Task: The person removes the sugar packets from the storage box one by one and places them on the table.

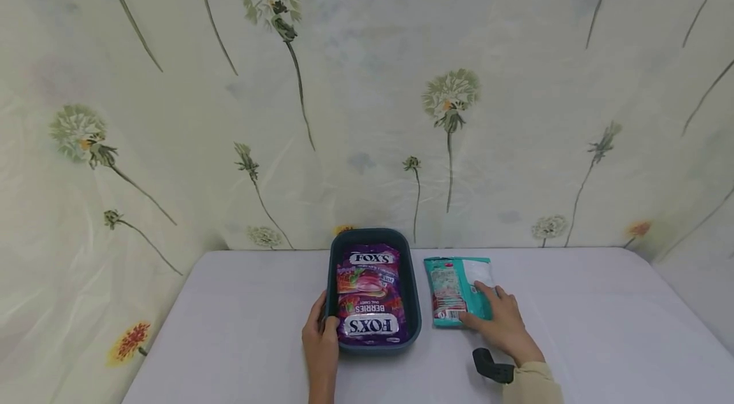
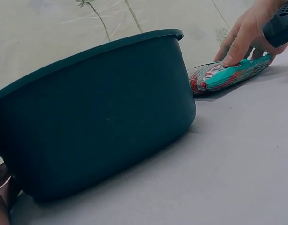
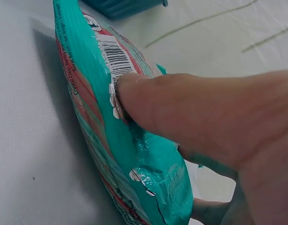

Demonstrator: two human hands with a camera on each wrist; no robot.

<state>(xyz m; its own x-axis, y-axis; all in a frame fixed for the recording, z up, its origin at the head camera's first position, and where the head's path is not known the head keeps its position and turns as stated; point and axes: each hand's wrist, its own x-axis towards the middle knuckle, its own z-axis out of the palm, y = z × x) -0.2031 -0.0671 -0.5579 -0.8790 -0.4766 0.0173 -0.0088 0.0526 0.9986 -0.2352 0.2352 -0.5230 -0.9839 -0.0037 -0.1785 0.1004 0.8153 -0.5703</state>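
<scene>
A dark teal plastic tub [image 1: 414, 302] holds purple Fox's Berries candy bags [image 1: 371, 299], their print upside down in the head view. At the tub's near left side, my left hand [image 1: 321, 337] grips the wall, thumb up by the rim; its fingers show only partly at the left edge of the left wrist view. To the right of the tub lies a turquoise candy bag [image 1: 450, 292], barcode side up. My right hand [image 1: 504, 321] grasps that bag's right part, with the thumb [image 3: 148, 101] pressed beside the barcode and the other fingers spread over the far side, partly hidden.
A table with a white cover [image 1: 252, 321] carries everything. Behind it hangs a pale dandelion-print sheet [image 1: 355, 104], close to the tub's far end. A black wrist mount [image 1: 492, 367] juts out beside my right wrist, just above the tabletop.
</scene>
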